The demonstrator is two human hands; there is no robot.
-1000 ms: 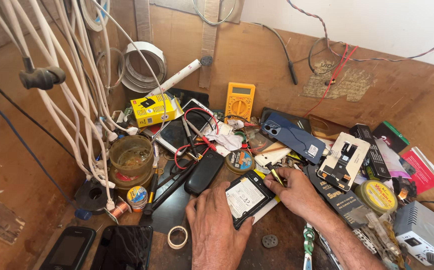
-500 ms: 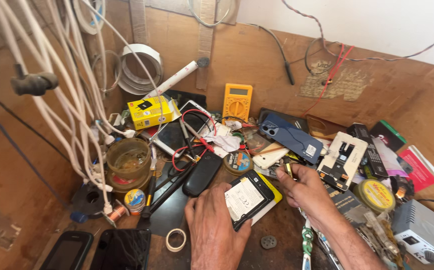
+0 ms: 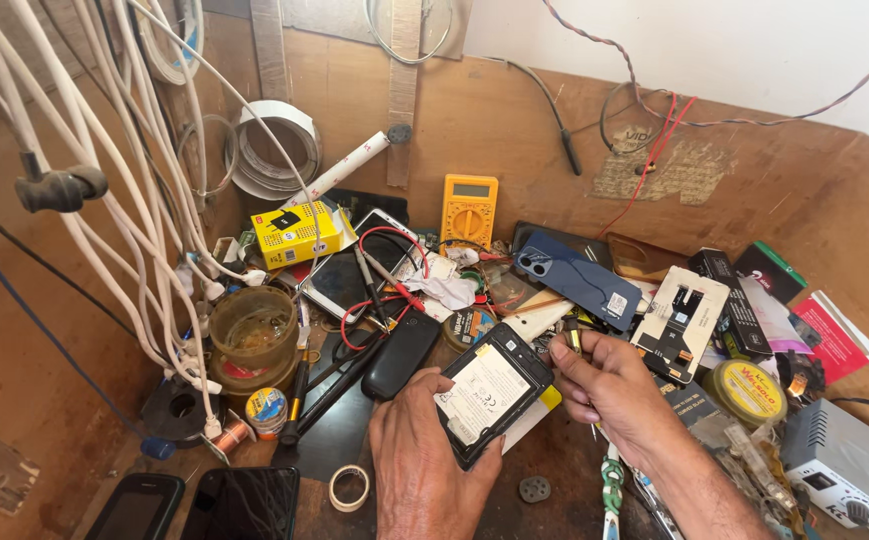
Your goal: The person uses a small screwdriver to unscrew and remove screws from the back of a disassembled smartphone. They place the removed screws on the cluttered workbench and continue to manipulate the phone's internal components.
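My left hand point(image 3: 419, 470) grips the lower end of an opened black phone point(image 3: 491, 398) whose back is off, showing a white-labelled battery. The phone is tilted, with its top end pointing up and to the right. My right hand point(image 3: 609, 388) touches the phone's upper right corner with its fingertips and pinches a small dark tool point(image 3: 574, 338) between thumb and finger. Both hands hover low over a cluttered wooden workbench.
A black handset point(image 3: 400, 354) lies left of the phone, with a blue phone back cover point(image 3: 579, 279), a yellow multimeter point(image 3: 468, 208), a yellow box point(image 3: 295, 233), a glass jar point(image 3: 252, 333), tape rings point(image 3: 347, 487), two dark phones point(image 3: 244, 503) and white cables point(image 3: 124, 180) around.
Both hands have lifted the open phone slightly and turned it. My right hand has slid up to its top right corner.
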